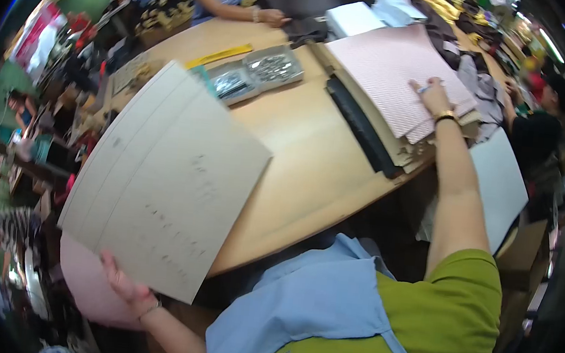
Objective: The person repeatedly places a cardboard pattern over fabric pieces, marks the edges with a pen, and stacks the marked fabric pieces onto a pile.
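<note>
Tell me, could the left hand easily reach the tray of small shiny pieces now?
Probably not: the left hand is at the near edge of the large board, which stretches between it and the tray. It would likely have to reach around.

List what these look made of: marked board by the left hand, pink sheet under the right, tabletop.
Marked board: probably cardboard, matte; it looks stiff and shows no shine.
Pink sheet: perhaps embossed paper or thin foam; its surface shows fine texture.
Tabletop: wood or wood-look laminate, smooth, with a soft sheen.
</note>
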`<state>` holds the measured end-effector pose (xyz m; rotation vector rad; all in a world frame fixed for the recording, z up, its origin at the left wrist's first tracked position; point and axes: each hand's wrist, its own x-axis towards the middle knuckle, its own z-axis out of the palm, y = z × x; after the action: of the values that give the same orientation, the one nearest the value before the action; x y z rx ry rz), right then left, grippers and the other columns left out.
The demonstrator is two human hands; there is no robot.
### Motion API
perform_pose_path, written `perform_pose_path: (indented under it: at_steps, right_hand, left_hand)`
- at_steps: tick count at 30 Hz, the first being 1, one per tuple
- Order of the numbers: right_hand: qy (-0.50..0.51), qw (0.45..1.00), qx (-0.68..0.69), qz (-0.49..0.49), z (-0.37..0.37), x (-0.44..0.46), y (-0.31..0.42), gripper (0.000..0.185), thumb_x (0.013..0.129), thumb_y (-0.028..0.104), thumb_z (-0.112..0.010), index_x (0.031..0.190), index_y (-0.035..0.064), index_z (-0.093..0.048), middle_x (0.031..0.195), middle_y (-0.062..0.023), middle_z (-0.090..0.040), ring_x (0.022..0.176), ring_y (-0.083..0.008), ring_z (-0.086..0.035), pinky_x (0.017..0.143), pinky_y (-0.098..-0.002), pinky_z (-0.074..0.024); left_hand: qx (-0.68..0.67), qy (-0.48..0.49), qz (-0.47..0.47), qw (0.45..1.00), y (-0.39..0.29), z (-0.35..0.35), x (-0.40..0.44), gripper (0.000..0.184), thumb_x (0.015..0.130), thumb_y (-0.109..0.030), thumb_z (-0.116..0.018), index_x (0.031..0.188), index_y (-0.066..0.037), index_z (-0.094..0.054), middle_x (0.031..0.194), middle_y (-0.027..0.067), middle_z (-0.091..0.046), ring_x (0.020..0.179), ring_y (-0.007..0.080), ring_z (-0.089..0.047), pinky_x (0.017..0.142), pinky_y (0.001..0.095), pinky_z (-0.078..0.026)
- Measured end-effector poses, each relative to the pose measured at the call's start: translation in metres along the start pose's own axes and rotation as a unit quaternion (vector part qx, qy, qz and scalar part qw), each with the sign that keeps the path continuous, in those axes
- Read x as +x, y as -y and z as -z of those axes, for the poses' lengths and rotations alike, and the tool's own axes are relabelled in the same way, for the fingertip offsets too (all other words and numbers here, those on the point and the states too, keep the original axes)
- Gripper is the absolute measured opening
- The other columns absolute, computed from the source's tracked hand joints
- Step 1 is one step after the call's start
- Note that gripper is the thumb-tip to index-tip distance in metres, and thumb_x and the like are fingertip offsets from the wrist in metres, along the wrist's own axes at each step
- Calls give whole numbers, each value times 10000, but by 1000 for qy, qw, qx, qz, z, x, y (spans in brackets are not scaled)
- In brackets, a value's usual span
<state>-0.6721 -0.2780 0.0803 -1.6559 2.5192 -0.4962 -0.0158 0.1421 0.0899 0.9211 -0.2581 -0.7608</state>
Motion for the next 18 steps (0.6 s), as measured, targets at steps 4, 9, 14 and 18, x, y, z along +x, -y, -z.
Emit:
perform_pose_path:
  at_steps: [4,9,14,18]
  right_hand:
    - [-103,906,220,346,-8,-12,33,361,1033,297,-482,1288,47,-535,1274,-213,-606,1224,-310,-574,1054,-486,-410]
    - [308,790,485,214,7,-193,141,691,1006,581,-376,1479,78,-370,1480,-107,-471,1351,-265,-460,1051,-418,-388]
    - [496,645,517,267,-28,-215,128,538,948,336,-662,1329,-8,-500,1189,-52,-612,997,-87,-580,865,-206,-438]
    - [292,736,572,213,-18,-242,124,377,978,237,-630,1263,4,-546,1077,-44,-636,974,-99,-582,837,-227,-460]
  left_hand:
    - [3,-25,46,999,5,-5,0,453,997,-320,-477,1341,-25,-488,1330,140,-538,1234,306,-513,1057,443,-415]
    - [36,70,-20,997,36,-17,17,459,1000,-268,-534,1381,-19,-478,1313,111,-581,1196,224,-563,1024,362,-454]
    - [18,141,27,989,29,-43,22,456,1018,-291,-525,1389,-31,-475,1289,104,-595,1164,204,-580,975,338,-478]
    - [504,52,-160,847,9,3,55,421,983,-353,-570,1279,-54,-591,1233,169,-618,1132,260,-608,971,380,-474]
